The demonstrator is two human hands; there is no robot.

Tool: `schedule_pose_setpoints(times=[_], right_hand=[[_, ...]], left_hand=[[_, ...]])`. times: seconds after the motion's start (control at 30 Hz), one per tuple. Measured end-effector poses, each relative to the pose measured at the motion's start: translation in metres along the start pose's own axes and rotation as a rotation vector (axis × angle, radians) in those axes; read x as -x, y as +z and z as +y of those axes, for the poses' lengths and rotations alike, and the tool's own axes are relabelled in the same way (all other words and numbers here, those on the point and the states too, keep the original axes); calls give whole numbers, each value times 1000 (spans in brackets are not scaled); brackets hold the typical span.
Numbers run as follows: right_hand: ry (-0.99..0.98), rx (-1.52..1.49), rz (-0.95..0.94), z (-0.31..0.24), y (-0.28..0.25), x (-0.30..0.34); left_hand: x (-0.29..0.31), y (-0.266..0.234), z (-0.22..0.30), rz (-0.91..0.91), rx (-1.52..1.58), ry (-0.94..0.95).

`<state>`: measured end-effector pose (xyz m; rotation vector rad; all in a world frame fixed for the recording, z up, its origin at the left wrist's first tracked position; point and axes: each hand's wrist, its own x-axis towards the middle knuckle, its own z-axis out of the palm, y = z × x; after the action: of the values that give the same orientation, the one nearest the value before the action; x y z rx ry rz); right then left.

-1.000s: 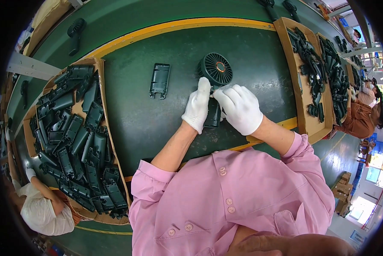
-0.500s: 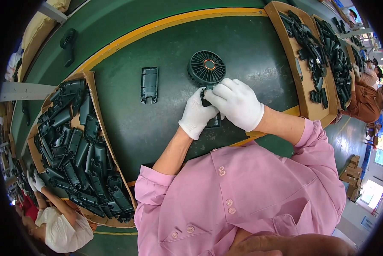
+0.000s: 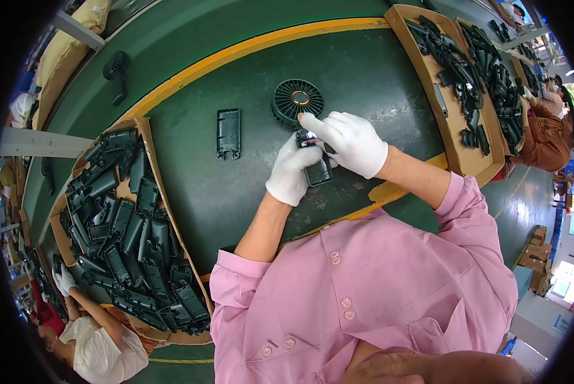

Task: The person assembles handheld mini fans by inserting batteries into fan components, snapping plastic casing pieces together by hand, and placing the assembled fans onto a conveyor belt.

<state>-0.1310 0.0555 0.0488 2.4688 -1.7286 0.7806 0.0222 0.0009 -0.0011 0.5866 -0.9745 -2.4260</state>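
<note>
A dark green handheld fan (image 3: 298, 102) lies in front of me, its round slatted head with an orange ring pointing away. The handle (image 3: 319, 173) is open on top, and small parts and wires show near the neck. My left hand (image 3: 291, 169), in a white glove, is closed round the handle from the left. My right hand (image 3: 354, 142), also gloved, is closed over the neck end, its index finger reaching to the fan head's lower edge. A bit of something dark shows under its fingers, too hidden to name. Left of the fan lies a loose handle cover (image 3: 228, 134), hollow side up.
A cardboard box (image 3: 178, 246) full of dark handle shells stands at left. Another box (image 3: 421, 77) with fan parts stands at right. Beyond the yellow edge (image 3: 236, 54), another handheld fan (image 3: 115, 77) lies on a green surface. Co-workers sit at both sides.
My right hand has drawn back a little from the handle, showing more of its open top and the parts at the neck. The left hand still grips the handle. The whole view has shifted slightly.
</note>
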Motion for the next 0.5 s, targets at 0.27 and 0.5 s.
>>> schedule_pose_setpoints(times=[0.27,0.5], right_hand=[[178,-45,4,-13,-18,2],[424,-190,3,-35,-28,29]], left_hand=[[-4,11,2,216,186,-57],[-7,11,-1,289,312,-52]])
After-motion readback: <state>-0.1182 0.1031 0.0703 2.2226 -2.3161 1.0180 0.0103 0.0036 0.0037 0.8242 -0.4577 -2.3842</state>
